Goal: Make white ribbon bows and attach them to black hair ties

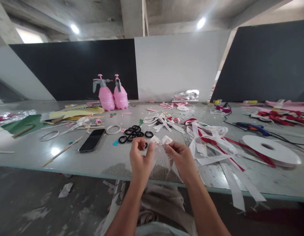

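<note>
A white ribbon bow (155, 141) with small gold print is held up between my two hands, just above the table's near edge. My left hand (141, 157) pinches its left side between thumb and fingers. On the other side, my right hand (180, 157) grips the right loop in a thumb-and-finger pinch. Sheer ribbon tails (169, 162) hang below the bow. Part of a black ring shows by my left fingers; whether they hold it I cannot tell. Beyond the left hand lie several black hair ties (129, 132). A heap of white printed ribbon pieces (164, 121) lies farther back.
A phone (92, 140) and a wooden stick (62, 151) lie to the left. Tangled white and red ribbons (216, 141), a white ribbon spool (272, 149) and a blue glue gun (252, 128) are on the right. Two pink spray bottles (106, 98) stand at the back.
</note>
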`<state>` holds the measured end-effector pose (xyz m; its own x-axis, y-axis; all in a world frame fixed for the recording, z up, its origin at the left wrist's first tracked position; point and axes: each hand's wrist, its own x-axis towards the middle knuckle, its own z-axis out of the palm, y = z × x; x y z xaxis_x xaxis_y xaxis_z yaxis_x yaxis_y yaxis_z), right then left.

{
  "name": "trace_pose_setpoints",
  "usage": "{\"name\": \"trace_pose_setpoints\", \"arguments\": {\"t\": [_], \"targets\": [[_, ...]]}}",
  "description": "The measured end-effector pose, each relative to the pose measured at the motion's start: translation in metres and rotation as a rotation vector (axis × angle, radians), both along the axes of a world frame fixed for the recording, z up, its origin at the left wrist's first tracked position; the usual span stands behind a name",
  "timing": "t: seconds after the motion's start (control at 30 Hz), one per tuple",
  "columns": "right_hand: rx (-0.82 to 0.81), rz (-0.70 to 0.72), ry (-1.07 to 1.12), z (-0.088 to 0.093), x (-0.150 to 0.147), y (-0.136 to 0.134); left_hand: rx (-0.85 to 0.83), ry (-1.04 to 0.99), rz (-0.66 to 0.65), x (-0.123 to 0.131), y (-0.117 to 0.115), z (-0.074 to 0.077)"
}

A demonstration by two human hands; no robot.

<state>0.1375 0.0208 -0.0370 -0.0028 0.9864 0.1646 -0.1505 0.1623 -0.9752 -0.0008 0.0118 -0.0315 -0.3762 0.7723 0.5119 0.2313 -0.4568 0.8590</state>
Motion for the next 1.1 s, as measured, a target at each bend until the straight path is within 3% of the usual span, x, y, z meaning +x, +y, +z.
{"name": "trace_pose_setpoints", "arguments": {"t": [0.03, 0.17, 0.4, 0.63, 0.87, 1.0, 1.1], "targets": [[0.013, -0.030, 0.010, 0.000, -0.001, 0.000, 0.024, 0.096, 0.035, 0.000, -0.005, 0.002], [0.075, -0.087, 0.021, -0.003, -0.004, -0.003, -0.154, 0.349, -0.194, 0.003, -0.018, 0.009], [0.133, -0.126, 0.028, -0.010, -0.008, -0.006, -0.246, 0.094, -0.318, 0.013, -0.004, 0.004], [0.134, -0.194, 0.083, -0.012, -0.001, -0.005, -0.260, 0.043, -0.382, 0.028, 0.003, 0.001], [-0.031, -0.060, 0.553, -0.009, -0.007, -0.006, -0.299, -0.213, -0.488, 0.056, 0.002, -0.009], [-0.068, -0.053, 0.580, -0.007, -0.007, -0.008, -0.285, -0.268, -0.460, 0.055, -0.001, -0.007], [-0.071, -0.059, 0.494, -0.005, -0.002, -0.011, -0.134, -0.176, -0.240, 0.040, -0.002, 0.000]]}}
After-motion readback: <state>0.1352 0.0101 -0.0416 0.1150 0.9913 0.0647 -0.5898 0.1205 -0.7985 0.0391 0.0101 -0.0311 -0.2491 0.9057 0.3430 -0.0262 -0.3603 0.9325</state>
